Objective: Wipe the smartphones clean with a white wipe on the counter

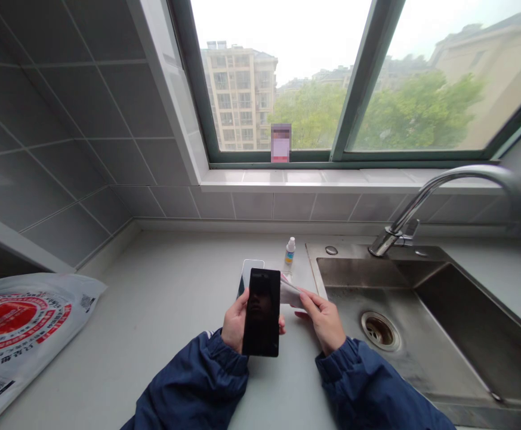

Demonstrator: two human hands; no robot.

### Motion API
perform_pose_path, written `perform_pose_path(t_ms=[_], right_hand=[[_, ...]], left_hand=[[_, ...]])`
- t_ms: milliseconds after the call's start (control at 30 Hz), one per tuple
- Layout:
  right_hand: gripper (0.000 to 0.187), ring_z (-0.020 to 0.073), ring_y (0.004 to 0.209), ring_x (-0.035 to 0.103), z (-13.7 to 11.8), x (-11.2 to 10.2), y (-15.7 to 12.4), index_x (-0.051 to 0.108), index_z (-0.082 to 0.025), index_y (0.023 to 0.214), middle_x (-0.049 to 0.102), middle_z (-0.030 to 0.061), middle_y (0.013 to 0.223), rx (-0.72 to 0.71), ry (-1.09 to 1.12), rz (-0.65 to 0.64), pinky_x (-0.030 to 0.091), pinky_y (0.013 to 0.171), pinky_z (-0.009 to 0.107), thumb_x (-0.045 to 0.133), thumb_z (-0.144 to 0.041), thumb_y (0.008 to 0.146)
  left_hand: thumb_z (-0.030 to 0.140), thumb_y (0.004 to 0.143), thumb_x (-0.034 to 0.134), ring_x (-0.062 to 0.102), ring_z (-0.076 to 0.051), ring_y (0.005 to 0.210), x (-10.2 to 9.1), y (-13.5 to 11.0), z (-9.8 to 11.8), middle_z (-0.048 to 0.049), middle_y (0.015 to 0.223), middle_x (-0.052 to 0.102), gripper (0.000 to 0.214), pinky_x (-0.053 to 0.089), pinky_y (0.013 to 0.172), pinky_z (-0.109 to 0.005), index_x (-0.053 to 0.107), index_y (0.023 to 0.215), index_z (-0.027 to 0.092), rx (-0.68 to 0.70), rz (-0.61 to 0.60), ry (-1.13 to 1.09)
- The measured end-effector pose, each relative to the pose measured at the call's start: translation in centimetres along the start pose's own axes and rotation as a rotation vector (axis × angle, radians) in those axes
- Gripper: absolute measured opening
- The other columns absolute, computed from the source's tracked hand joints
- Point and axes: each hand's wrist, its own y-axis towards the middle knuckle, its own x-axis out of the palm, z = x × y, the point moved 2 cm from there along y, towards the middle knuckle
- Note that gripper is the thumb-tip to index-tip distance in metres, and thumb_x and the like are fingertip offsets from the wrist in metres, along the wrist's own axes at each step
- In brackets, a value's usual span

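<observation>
A black smartphone [261,316] with a dark, reflecting screen is held upright in my left hand [234,325], fingers wrapped round its back and edges. Between the thumb and fingers of my right hand [325,319] is a pale grey cloth [291,294], pinched just right of the phone; part of it passes out of sight near the phone's edge. Behind the phone, a second device with a light rim [253,264] lies on the counter, mostly covered. Beyond my hands stands a small white dropper bottle [290,251] with a blue and yellow label.
To the right is a steel sink [311,269] with a curved chrome faucet [421,197]. A white plastic bag [63,292] with red print lies on the counter [162,316] at left. A pinkish card or packet [280,143] stands against the window above the sill [251,177].
</observation>
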Motion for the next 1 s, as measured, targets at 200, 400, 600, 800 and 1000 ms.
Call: perform_pose_path(t_ms=[200, 400, 600, 800, 1000], right_hand=[[0.050, 0.0257, 0.084, 0.068, 0.2, -0.2, 0.1, 0.076, -0.018, 0.101, 0.074, 0.0093, 0.095, 0.062, 0.095, 0.032, 0.055, 0.065, 0.031, 0.079, -0.055, 0.068], [0.049, 0.0245, 0.082, 0.068, 0.2, -0.2, 0.3, 0.075, -0.016, 0.097, 0.075, 0.0087, 0.090, 0.020, 0.126, 0.021, 0.053, 0.072, 0.033, 0.085, -0.048, 0.062], [0.053, 0.0232, 0.078, 0.067, -0.7, 0.3, -0.2, 0.072, -0.014, 0.101, 0.074, 0.0083, 0.089, 0.108, 0.175, -0.039, 0.052, 0.069, 0.032, 0.087, -0.045, 0.061], [0.040, 0.0161, 0.060, 0.058, -0.8, -0.1, -0.1, 0.067, -0.017, 0.083, 0.066, 0.0004, 0.068, 0.103, 0.187, 0.029, 0.043, 0.051, 0.024, 0.086, -0.044, 0.060], [0.038, 0.0117, 0.053, 0.050, -2.0, -0.3, -0.2, 0.060, -0.019, 0.080, 0.059, -0.0033, 0.064, 0.110, 0.281, 0.010, 0.037, 0.044, 0.021, 0.084, -0.042, 0.062]], left_hand=[[0.059, 0.093, 0.023, 0.065, -0.032, 0.086, 0.0, 0.0, 0.2, -0.0190, 0.093, 0.068, 0.070, 0.044, 0.084, -0.046, 0.061, 0.116, 0.004, 0.000, -0.016, -0.015], [0.061, 0.092, 0.022, 0.066, -0.032, 0.082, 0.4, -0.1, 0.1, -0.0210, 0.085, 0.068, 0.073, 0.043, 0.083, -0.045, 0.061, 0.113, 0.003, -0.020, -0.048, 0.035], [0.061, 0.092, 0.022, 0.066, -0.033, 0.082, 0.6, -0.2, 0.2, -0.0207, 0.086, 0.068, 0.074, 0.043, 0.082, -0.045, 0.061, 0.116, 0.003, -0.017, -0.055, 0.044], [0.060, 0.093, 0.023, 0.065, -0.032, 0.084, 0.6, -0.1, 0.3, -0.0198, 0.088, 0.068, 0.072, 0.044, 0.082, -0.046, 0.061, 0.115, 0.003, -0.014, -0.045, 0.015], [0.058, 0.094, 0.023, 0.065, -0.032, 0.086, 0.1, -0.1, 0.2, -0.0185, 0.092, 0.068, 0.070, 0.043, 0.084, -0.047, 0.058, 0.122, 0.005, 0.017, -0.041, -0.020]])
